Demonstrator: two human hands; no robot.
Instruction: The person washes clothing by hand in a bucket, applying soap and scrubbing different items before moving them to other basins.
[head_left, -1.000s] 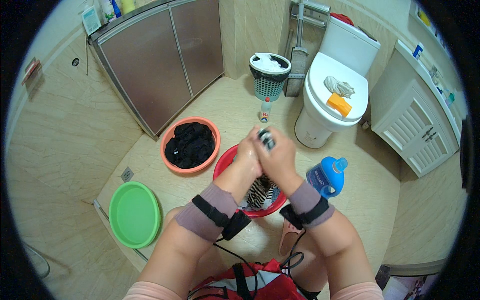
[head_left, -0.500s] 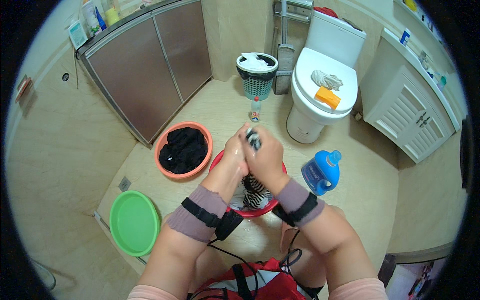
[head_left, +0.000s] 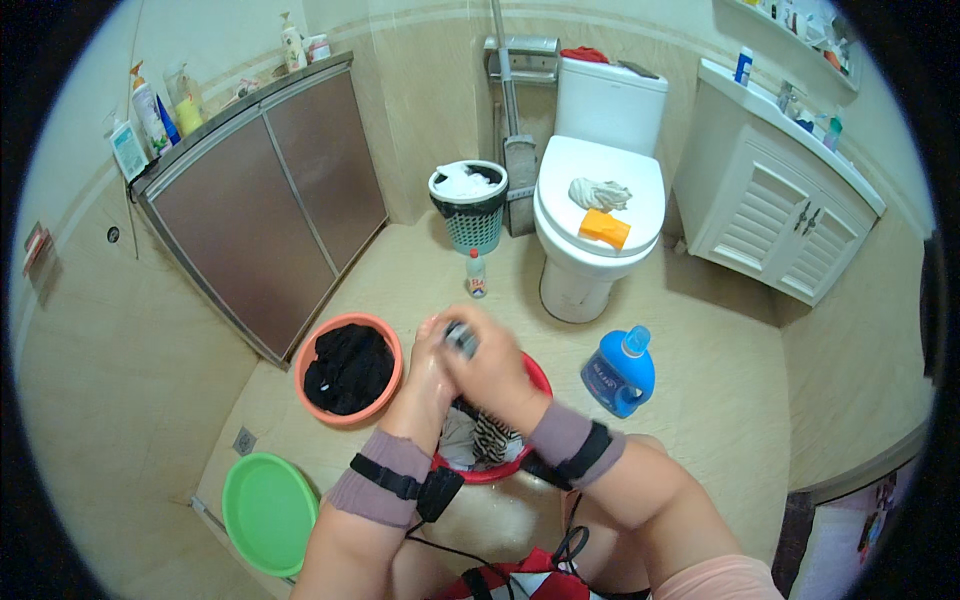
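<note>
Pressed together above a red basin point(head_left: 540, 376), my left hand point(head_left: 430, 362) and right hand point(head_left: 492, 362) are both closed on a wet-looking striped cloth point(head_left: 460, 340). Only a dark and pale bit of it shows between the fingers; motion blurs it and my right hand. Below my wrists, a black-and-white striped garment point(head_left: 494, 440) and a grey cloth point(head_left: 458, 440) lie in the basin. My forearms hide part of the basin and its contents.
Left of the basin are an orange basin point(head_left: 398, 378) of black clothes and a green basin point(head_left: 272, 515). A blue detergent jug point(head_left: 620, 372) stands right. Beyond are a small bottle point(head_left: 476, 275), a bin point(head_left: 472, 225) and a toilet point(head_left: 570, 290) with cloth on its lid.
The view has tilted up, so the room's things sit lower in the picture. Both hands stay closed together on the cloth over the red basin, with the right one blurred by movement.
</note>
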